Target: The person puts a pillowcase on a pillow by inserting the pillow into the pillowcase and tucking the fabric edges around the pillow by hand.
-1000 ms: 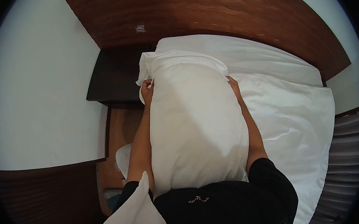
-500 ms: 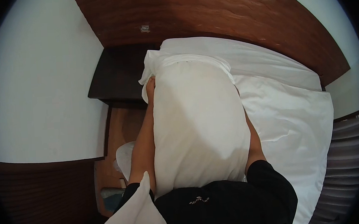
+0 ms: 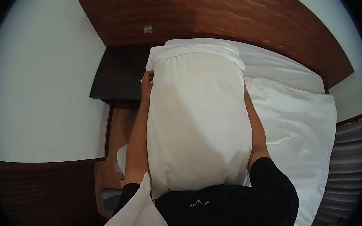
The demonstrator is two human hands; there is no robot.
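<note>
Pillow (image 3: 198, 120) between the forearms (image 3: 137, 137), its long axis running from the shirt (image 3: 225, 210) toward the headboard (image 3: 224, 9), with the left hand (image 3: 147, 82) curled at its far left edge, whether clamped cannot be told, and the right hand hidden behind it.

A creased white cover (image 3: 293, 126) lies on the bed (image 3: 280, 62).
</note>
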